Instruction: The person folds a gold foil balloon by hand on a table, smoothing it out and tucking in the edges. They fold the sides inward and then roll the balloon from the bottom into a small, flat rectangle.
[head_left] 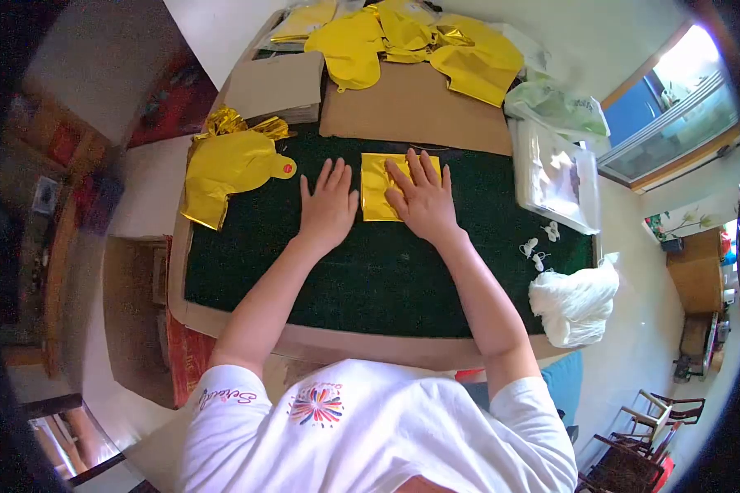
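A folded gold foil piece (375, 197) lies flat on the dark green mat (370, 283), and my right hand (423, 197) rests on its right part with the fingers spread. Just left of the foil, my left hand (329, 204) lies on the mat, fingers stretched out, holding nothing. Further left is a larger gold foil shape (230, 168) with a small red round mark on its right tab. Part of the folded piece is hidden under my right hand.
More gold foil shapes (477, 70) lie across cardboard (411, 107) at the back, beside a stack of grey-brown sheets (275, 85). At the right are clear plastic bags (555, 177), small white string bundles (552, 232) and a white bundle (575, 304).
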`<act>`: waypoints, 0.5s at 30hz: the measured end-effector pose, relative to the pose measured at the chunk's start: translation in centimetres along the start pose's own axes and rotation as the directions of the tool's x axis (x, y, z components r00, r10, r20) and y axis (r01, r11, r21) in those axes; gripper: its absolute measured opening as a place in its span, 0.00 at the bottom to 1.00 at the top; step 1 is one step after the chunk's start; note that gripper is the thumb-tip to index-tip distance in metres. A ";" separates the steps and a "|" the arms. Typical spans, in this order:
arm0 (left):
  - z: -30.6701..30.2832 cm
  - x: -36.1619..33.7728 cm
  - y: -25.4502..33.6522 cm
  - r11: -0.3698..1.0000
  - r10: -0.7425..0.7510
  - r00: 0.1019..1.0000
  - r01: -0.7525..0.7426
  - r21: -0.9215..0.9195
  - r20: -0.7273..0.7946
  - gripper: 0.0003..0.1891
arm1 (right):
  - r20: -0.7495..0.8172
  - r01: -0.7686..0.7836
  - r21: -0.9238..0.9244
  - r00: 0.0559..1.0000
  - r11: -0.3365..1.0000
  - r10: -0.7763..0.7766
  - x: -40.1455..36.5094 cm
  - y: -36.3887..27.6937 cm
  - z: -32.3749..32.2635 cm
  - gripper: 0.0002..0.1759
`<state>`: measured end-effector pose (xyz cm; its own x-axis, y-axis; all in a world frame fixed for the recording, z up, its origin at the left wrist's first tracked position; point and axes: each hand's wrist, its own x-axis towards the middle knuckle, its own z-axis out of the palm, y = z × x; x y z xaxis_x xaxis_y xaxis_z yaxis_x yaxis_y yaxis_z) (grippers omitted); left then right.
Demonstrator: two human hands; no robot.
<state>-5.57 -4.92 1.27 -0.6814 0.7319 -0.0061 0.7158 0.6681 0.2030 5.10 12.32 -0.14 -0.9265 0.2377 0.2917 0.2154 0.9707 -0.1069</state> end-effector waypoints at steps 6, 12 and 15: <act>-0.6 -1.9 -1.0 0.945 0.143 0.928 -0.231 -0.230 -0.344 0.09 | 0.018 0.004 -0.026 1.000 1.000 -0.004 0.0 0.0 0.1 0.29; -1.0 -2.4 -1.8 0.917 0.374 0.873 -0.398 -0.013 -0.313 0.13 | 0.038 0.007 -0.048 0.999 0.999 -0.005 0.1 -0.1 -0.1 0.31; -1.6 -1.9 -2.5 0.878 0.478 0.855 -0.467 0.103 -0.199 0.18 | 0.064 -0.007 -0.031 0.998 1.000 0.009 0.1 -0.3 -0.5 0.33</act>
<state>-6.34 -8.23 2.30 -0.2706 0.9190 0.2867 0.9627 0.2586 0.0798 5.11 12.11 0.36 -0.9424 0.2433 0.2295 0.2309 0.9697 -0.0797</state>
